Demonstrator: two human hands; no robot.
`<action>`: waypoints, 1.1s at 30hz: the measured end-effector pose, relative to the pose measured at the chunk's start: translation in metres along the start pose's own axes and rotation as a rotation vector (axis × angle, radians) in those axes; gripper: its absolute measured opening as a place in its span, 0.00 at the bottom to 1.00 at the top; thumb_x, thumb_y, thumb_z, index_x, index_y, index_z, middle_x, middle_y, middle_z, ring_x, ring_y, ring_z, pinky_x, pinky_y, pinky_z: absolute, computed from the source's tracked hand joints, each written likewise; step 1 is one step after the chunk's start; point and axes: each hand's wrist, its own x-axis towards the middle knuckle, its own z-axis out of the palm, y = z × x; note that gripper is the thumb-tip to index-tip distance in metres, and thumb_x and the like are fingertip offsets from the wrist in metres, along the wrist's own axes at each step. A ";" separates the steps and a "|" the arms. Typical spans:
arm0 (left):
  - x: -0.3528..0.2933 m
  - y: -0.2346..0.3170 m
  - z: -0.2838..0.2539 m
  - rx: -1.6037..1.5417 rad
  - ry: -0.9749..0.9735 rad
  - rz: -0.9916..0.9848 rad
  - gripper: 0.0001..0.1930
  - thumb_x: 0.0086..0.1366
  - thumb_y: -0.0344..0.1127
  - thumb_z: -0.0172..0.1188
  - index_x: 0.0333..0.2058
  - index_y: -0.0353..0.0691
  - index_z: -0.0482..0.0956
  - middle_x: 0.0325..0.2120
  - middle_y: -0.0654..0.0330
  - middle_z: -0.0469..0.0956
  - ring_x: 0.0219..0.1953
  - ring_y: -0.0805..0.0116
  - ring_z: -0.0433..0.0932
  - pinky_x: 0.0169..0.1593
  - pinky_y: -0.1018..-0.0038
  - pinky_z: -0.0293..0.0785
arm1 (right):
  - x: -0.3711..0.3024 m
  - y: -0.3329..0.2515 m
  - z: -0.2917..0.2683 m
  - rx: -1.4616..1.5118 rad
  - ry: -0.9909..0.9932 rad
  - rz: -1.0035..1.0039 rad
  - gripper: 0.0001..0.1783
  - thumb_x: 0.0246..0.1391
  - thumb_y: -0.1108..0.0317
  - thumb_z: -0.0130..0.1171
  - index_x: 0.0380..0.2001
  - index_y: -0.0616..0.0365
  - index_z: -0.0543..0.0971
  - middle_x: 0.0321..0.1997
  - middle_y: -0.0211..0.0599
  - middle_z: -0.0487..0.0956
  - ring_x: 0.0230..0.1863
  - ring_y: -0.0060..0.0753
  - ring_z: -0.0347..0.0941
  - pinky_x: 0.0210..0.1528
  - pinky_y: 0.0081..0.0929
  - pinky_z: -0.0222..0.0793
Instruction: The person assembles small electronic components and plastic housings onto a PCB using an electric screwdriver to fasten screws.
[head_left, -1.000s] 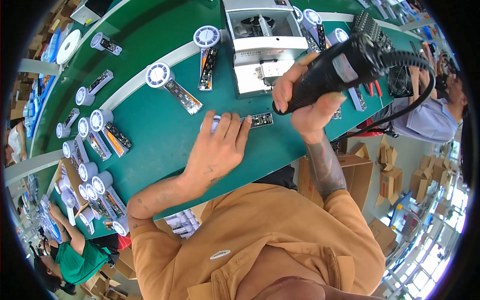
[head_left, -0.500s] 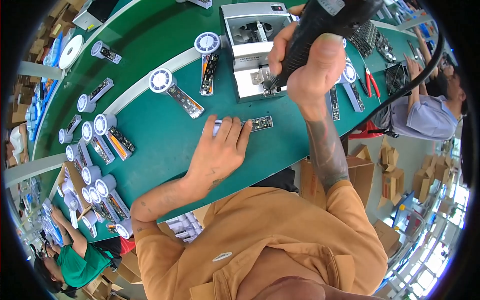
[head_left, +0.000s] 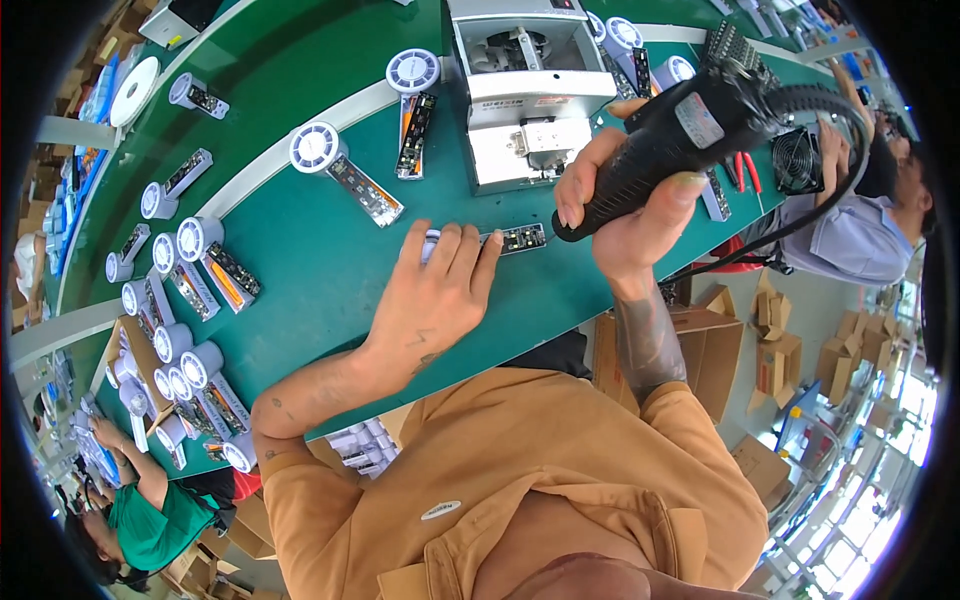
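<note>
Pressed down on the green table, my left hand (head_left: 430, 285) holds a white handheld fan, its fingers covering most of the round head. The fan's open handle with a black circuit board (head_left: 522, 239) sticks out to the right of my fingertips. My right hand (head_left: 635, 225) is wrapped round a black corded electric screwdriver (head_left: 655, 150). The screwdriver is tilted, its lower end close to the right end of the board; whether its bit touches cannot be made out. Behind them stands a silver screw feeder (head_left: 545, 95).
More open fans, such as one fan (head_left: 316, 148), lie beyond my left hand, with several crowded by a cardboard box (head_left: 125, 370) at the left. Red-handled pliers (head_left: 747, 172) and a black cooling fan (head_left: 797, 160) lie at the right. The screwdriver's cable (head_left: 800, 235) loops there. Co-workers sit at both sides.
My right hand has brought the screwdriver down from the screw feeder toward the board's right end, tilting it over. My left hand keeps its hold on the fan. The view has shifted slightly.
</note>
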 end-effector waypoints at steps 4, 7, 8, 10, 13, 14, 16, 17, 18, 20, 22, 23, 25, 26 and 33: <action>0.001 -0.001 0.001 0.010 -0.016 0.011 0.21 0.56 0.31 0.57 0.51 0.36 0.79 0.43 0.55 0.76 0.46 0.62 0.74 0.55 0.58 0.69 | -0.003 0.007 -0.005 0.050 -0.002 0.041 0.52 0.48 0.16 0.42 0.55 0.55 0.62 0.20 0.33 0.67 0.14 0.26 0.63 0.18 0.26 0.62; 0.000 -0.002 -0.001 0.007 -0.016 0.015 0.21 0.56 0.32 0.57 0.51 0.36 0.79 0.42 0.55 0.76 0.45 0.63 0.74 0.54 0.60 0.69 | -0.016 0.013 -0.008 0.140 -0.049 0.015 0.51 0.46 0.16 0.43 0.53 0.53 0.63 0.20 0.33 0.67 0.14 0.27 0.63 0.18 0.25 0.61; 0.001 -0.003 -0.001 0.010 -0.016 0.017 0.21 0.56 0.32 0.57 0.51 0.36 0.79 0.42 0.55 0.76 0.45 0.63 0.74 0.54 0.60 0.69 | -0.020 0.017 -0.010 0.167 -0.092 -0.028 0.51 0.45 0.15 0.44 0.52 0.52 0.64 0.20 0.33 0.67 0.15 0.27 0.62 0.18 0.25 0.61; 0.001 -0.004 -0.001 0.009 -0.001 0.034 0.22 0.56 0.32 0.57 0.51 0.37 0.79 0.42 0.56 0.76 0.45 0.64 0.73 0.53 0.62 0.69 | -0.027 0.024 -0.016 0.329 -0.202 -0.122 0.50 0.44 0.18 0.50 0.52 0.51 0.65 0.21 0.34 0.68 0.15 0.29 0.64 0.18 0.25 0.61; 0.000 -0.007 0.001 -0.060 -0.035 0.027 0.22 0.56 0.32 0.57 0.51 0.37 0.79 0.43 0.57 0.76 0.45 0.64 0.73 0.53 0.63 0.69 | -0.021 0.014 -0.021 0.137 -0.346 -0.141 0.51 0.46 0.16 0.46 0.54 0.52 0.64 0.21 0.35 0.68 0.15 0.29 0.64 0.19 0.27 0.63; 0.004 -0.009 0.003 -0.055 -0.029 0.038 0.22 0.56 0.32 0.57 0.51 0.37 0.79 0.43 0.57 0.76 0.45 0.64 0.73 0.53 0.63 0.69 | -0.015 0.009 -0.018 0.166 -0.264 -0.165 0.53 0.46 0.16 0.43 0.55 0.53 0.64 0.21 0.35 0.68 0.15 0.29 0.64 0.19 0.29 0.64; 0.007 -0.007 0.005 -0.168 -0.030 0.035 0.23 0.57 0.33 0.60 0.52 0.37 0.78 0.44 0.57 0.75 0.47 0.62 0.72 0.53 0.64 0.68 | -0.005 -0.008 0.004 0.573 0.050 -0.115 0.49 0.43 0.17 0.53 0.34 0.63 0.72 0.20 0.41 0.75 0.17 0.28 0.70 0.21 0.25 0.68; 0.008 -0.003 0.006 -0.167 -0.031 0.034 0.23 0.57 0.33 0.60 0.52 0.37 0.78 0.44 0.57 0.75 0.47 0.62 0.72 0.53 0.64 0.68 | 0.007 -0.016 0.002 0.434 0.003 -0.153 0.48 0.45 0.19 0.54 0.35 0.63 0.71 0.21 0.41 0.76 0.17 0.29 0.71 0.22 0.26 0.69; 0.013 0.002 0.006 -0.201 0.035 0.009 0.24 0.57 0.36 0.62 0.54 0.37 0.77 0.44 0.57 0.76 0.48 0.61 0.72 0.53 0.63 0.68 | 0.022 -0.018 -0.003 0.293 -0.043 -0.192 0.47 0.46 0.21 0.54 0.35 0.64 0.70 0.21 0.41 0.76 0.18 0.29 0.71 0.22 0.27 0.70; 0.017 0.002 -0.006 -0.229 0.101 -0.012 0.26 0.57 0.39 0.64 0.55 0.37 0.76 0.43 0.57 0.76 0.48 0.60 0.72 0.53 0.62 0.67 | 0.047 -0.008 0.002 0.218 -0.026 -0.358 0.41 0.55 0.28 0.52 0.38 0.64 0.69 0.21 0.39 0.75 0.17 0.27 0.70 0.21 0.24 0.68; 0.017 -0.005 -0.038 -0.218 0.020 -0.167 0.32 0.55 0.46 0.68 0.57 0.36 0.74 0.42 0.55 0.76 0.49 0.59 0.72 0.55 0.60 0.66 | 0.063 0.008 0.005 -0.003 -0.077 -0.588 0.28 0.68 0.45 0.46 0.42 0.66 0.68 0.20 0.37 0.75 0.15 0.20 0.68 0.18 0.17 0.62; 0.011 -0.009 -0.042 -0.216 0.018 -0.171 0.32 0.55 0.46 0.68 0.57 0.36 0.74 0.42 0.55 0.76 0.49 0.59 0.72 0.55 0.60 0.66 | 0.061 0.001 0.014 -0.088 -0.071 -0.497 0.35 0.66 0.39 0.41 0.46 0.68 0.68 0.19 0.38 0.73 0.15 0.23 0.68 0.18 0.20 0.63; 0.001 -0.015 -0.047 -0.065 -0.113 -0.234 0.34 0.54 0.50 0.69 0.55 0.33 0.75 0.37 0.55 0.77 0.47 0.60 0.72 0.56 0.60 0.64 | 0.057 -0.007 0.022 -0.139 -0.066 -0.395 0.40 0.67 0.35 0.36 0.51 0.70 0.66 0.18 0.39 0.72 0.14 0.24 0.67 0.18 0.20 0.62; -0.001 -0.015 -0.044 -0.063 -0.113 -0.241 0.34 0.54 0.50 0.69 0.55 0.33 0.75 0.37 0.55 0.77 0.47 0.60 0.72 0.56 0.60 0.64 | 0.053 -0.007 0.022 -0.135 -0.072 -0.395 0.40 0.67 0.35 0.36 0.51 0.70 0.66 0.18 0.39 0.72 0.14 0.24 0.67 0.18 0.20 0.62; -0.001 -0.017 -0.033 -0.114 -0.130 -0.180 0.34 0.54 0.52 0.68 0.51 0.29 0.77 0.30 0.56 0.76 0.43 0.61 0.72 0.55 0.62 0.65 | 0.017 0.002 0.033 0.088 -0.020 -0.132 0.52 0.55 0.21 0.38 0.56 0.66 0.61 0.17 0.37 0.68 0.12 0.27 0.65 0.16 0.26 0.62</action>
